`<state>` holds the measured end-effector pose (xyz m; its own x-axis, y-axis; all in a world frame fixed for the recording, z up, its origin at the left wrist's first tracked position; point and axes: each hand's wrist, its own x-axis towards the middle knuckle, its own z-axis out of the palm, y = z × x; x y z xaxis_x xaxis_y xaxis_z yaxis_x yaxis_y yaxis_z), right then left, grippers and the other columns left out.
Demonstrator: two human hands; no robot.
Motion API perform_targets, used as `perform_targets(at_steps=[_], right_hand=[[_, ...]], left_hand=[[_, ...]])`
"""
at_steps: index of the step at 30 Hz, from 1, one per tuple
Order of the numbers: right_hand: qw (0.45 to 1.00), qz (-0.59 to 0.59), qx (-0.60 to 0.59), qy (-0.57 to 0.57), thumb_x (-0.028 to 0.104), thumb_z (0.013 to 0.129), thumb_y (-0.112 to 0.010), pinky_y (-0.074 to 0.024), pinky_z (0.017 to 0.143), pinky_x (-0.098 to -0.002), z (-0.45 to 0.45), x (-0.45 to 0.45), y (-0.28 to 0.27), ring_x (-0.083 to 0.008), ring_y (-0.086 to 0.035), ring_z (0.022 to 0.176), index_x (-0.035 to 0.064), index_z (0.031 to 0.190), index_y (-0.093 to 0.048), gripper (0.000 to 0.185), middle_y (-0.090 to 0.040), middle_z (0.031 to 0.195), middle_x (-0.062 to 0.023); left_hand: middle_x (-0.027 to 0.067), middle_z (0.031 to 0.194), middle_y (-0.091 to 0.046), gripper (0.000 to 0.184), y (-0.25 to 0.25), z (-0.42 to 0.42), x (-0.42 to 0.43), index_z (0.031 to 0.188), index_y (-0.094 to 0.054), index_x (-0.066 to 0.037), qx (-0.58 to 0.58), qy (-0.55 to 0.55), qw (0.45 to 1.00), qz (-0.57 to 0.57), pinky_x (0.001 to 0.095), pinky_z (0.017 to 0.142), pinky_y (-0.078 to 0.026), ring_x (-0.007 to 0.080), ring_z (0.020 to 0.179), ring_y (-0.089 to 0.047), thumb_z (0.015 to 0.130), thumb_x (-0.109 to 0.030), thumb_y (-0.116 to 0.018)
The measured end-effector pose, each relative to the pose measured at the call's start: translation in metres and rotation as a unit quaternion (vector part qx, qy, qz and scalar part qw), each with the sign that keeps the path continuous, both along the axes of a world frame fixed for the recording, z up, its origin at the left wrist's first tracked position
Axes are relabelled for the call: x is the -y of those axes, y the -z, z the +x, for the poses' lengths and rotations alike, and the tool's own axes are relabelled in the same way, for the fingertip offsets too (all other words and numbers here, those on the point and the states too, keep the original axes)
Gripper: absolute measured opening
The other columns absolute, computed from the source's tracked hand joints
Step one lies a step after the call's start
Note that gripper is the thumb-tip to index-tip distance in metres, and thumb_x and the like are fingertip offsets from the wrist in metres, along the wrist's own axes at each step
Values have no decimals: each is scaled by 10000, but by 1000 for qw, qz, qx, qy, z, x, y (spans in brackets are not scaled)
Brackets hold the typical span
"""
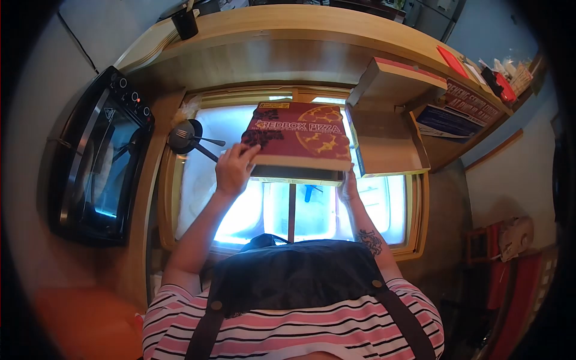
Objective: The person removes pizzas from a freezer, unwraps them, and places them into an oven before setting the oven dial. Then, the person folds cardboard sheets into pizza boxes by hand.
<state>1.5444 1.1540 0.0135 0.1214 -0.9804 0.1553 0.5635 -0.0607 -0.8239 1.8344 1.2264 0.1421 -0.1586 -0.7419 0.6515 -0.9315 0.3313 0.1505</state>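
A dark red pizza box (pixel 297 135) with yellow pizza pictures and the words "REDBOX PIZZA" is in front of me, above the lit glass top. Its lid sits slightly raised at the near side, where a dark gap shows above the bottom edge. My left hand (pixel 235 170) grips the near left corner, fingers lying over the lid. At the near right corner my right hand (pixel 348 185) holds the side, its fingers partly hidden by the box. Just to the right stands a second pizza box (pixel 390 141), lid up, bare brown cardboard inside.
A black pan (pixel 185 137) with a fork and another utensil on it sits at the left of the lit glass top (pixel 240 210). Further left is a black toaster oven (pixel 99 159). Behind runs a raised wooden counter (pixel 288 21), with a dark cup (pixel 185 25) on it.
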Motion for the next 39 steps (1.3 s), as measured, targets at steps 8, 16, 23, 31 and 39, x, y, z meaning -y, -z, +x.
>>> perform_targets(at_steps=[8, 16, 23, 31, 39], right_hand=[[976, 51, -180, 110, 230, 759, -640, -408, 848, -312, 3, 0, -11, -227, -473, 1041, 86, 1289, -356, 618, -417, 1237, -154], [970, 87, -198, 114, 163, 749, -648, -414, 842, -302, 1, 21, -2, -228, -481, 1036, 50, 1244, -418, 557, -435, 1201, -163], [957, 77, -243, 136, 74, 756, -616, -439, 768, -246, -4, 43, -5, -170, -534, 936, 55, 1200, -472, 467, -492, 1122, -139], [968, 62, -207, 130, 32, 735, -607, -438, 754, -246, -6, 43, 9, -152, -547, 874, 17, 1216, -442, 509, -543, 1067, -116], [953, 21, -256, 161, 61, 704, -656, -428, 809, -277, -16, 44, 18, -199, -525, 977, 21, 1241, -412, 591, -479, 1181, -174]], left_hand=[[44, 834, -554, 252, -94, 9, 78, 907, -575, -111, -104, 0, 990, -96, 374, 622, -450, 260, 783, -570, 715, -255, -653], [82, 979, -557, 275, -152, 4, 173, 989, -544, -112, -141, -56, 982, -109, 377, 700, -449, 276, 869, -562, 738, -196, -622], [201, 1215, -397, 640, -153, 17, 221, 1271, -339, -108, -182, -34, 977, -109, 384, 951, -342, 347, 1118, -400, 714, -193, -642], [236, 1381, -53, 775, -154, 15, 195, 1350, -180, -170, -193, -18, 980, 35, 402, 1008, -275, 387, 1256, -197, 732, -250, -640], [237, 1370, -61, 681, -128, 23, 168, 1306, -269, -113, -211, 9, 977, 4, 415, 1003, -278, 395, 1231, -234, 744, -242, -631]])
